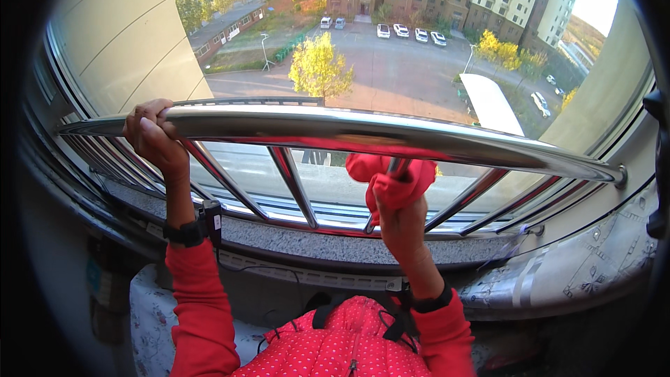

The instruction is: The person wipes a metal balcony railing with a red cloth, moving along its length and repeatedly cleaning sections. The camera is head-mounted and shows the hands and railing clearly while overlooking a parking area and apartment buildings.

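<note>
A shiny metal railing (335, 124) spans the window in front of me, with a thick top rail and upright bars below it. Near its left end, my left hand (159, 138) is closed over the top rail. My right hand (405, 227) holds a red cloth (417, 180) wrapped around one of the upright bars, just under the top rail. Part of the cloth bunches out on the far side of that bar. The palm and some fingers of the right hand are hidden by the cloth.
A speckled stone sill (349, 250) runs beneath the bars. Below it is a white slotted strip (328, 276). A thin black cable (296, 278) hangs from the left wrist device (211, 220). Patterned sheeting (593, 265) covers a surface at right. Outside are parked cars and apartment buildings.
</note>
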`<action>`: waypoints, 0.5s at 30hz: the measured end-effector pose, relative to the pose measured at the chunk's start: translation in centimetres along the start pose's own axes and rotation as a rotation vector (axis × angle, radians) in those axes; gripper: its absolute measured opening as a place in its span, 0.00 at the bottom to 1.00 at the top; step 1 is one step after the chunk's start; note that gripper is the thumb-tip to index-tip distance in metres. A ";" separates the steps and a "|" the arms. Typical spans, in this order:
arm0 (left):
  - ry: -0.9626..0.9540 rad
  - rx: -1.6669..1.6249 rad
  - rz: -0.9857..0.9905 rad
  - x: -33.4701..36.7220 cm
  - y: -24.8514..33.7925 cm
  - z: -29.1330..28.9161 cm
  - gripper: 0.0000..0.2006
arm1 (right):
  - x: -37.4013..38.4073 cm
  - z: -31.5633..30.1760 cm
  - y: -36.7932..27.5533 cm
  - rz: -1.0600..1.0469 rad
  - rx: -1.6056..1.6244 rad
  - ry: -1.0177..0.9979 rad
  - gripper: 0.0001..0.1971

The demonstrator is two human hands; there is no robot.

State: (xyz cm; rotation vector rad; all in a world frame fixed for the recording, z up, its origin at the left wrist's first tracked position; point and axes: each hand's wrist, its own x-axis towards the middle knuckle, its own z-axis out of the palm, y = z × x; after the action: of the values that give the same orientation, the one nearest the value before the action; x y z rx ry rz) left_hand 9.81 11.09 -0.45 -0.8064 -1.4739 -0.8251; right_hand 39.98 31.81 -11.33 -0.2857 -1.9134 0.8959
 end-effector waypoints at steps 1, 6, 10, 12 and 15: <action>-0.005 0.010 0.008 0.0 0.0 0.0 0.29 | 0.6 0.0 -0.8 0.068 0.063 0.032 0.12; 0.001 0.006 0.011 0.0 -0.2 0.0 0.29 | -0.4 0.3 0.3 0.173 0.123 -0.019 0.12; -0.009 0.007 -0.011 -0.3 -0.3 0.0 0.29 | -5.5 2.6 5.3 0.237 0.171 -0.031 0.14; -0.006 0.010 -0.005 -0.4 -0.4 0.1 0.29 | -8.2 3.5 7.5 0.291 0.167 -0.036 0.16; -0.005 0.089 0.028 -0.3 -0.5 0.1 0.28 | -10.9 4.1 9.7 0.326 0.108 -0.051 0.17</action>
State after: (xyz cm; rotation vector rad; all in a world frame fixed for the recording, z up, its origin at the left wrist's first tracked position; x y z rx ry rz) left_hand 9.31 10.91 -0.82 -0.7613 -1.4896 -0.7322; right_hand 40.35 30.78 -26.48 -0.5245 -1.8879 1.2275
